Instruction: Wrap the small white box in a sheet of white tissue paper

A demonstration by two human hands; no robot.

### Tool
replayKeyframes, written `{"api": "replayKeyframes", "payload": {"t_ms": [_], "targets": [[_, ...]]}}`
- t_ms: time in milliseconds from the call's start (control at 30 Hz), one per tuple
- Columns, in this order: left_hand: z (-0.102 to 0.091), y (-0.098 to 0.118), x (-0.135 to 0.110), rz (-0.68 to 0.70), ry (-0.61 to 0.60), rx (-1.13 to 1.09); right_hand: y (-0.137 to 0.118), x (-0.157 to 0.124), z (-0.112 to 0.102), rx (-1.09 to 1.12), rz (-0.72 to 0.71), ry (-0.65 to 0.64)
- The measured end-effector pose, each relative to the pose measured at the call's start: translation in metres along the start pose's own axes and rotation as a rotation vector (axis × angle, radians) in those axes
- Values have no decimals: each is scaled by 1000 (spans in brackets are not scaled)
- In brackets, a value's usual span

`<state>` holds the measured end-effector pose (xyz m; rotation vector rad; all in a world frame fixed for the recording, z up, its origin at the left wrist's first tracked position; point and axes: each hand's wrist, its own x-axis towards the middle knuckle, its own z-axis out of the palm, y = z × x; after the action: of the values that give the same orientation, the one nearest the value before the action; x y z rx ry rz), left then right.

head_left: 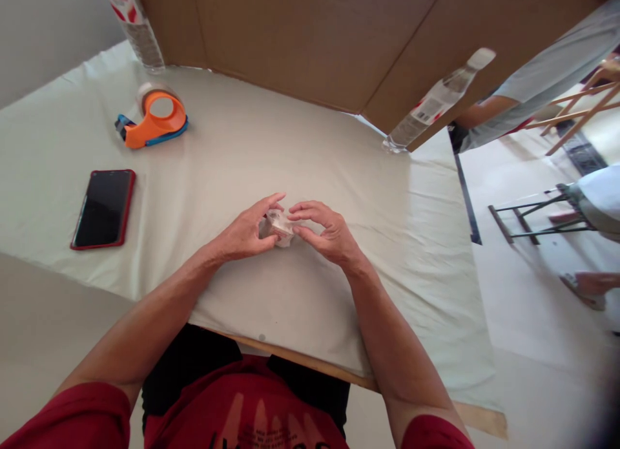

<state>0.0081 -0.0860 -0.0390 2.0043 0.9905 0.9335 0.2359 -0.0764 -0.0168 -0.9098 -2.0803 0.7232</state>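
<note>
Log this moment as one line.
left hand: cupped around small whitish block; right hand: beside block; contact: unclear; surface: pale cloth-covered table

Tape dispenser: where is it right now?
In the head view, the tape dispenser is at upper left, on the table, just beyond the phone and nearer than the left-hand bottle.

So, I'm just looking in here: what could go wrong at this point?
The small whitish item might slip: the left hand and right hand curve around it quite loosely. The phone lies near the edge of the table cover, so a nudge could push it off. The bottle on the right could perhaps topple if bumped.
</note>
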Motion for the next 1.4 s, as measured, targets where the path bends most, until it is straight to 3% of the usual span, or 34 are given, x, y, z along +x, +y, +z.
{"api": "replayKeyframes", "payload": {"t_ms": [300,633,967,1133,1400], "targets": [[1,0,0,47,10,57,-7,1,6,-404,-182,-2],[0,2,1,16,-7,66,-2,1,17,-363,-152,67],[0,5,1,-10,-25,67,-16,6,9,-569,-232,-88],[-1,6,2,-17,-27,60,-9,5,20,-415,-134,-19],[-1,6,1,-61,-62,71,-5,4,28,136,233,173]]}}
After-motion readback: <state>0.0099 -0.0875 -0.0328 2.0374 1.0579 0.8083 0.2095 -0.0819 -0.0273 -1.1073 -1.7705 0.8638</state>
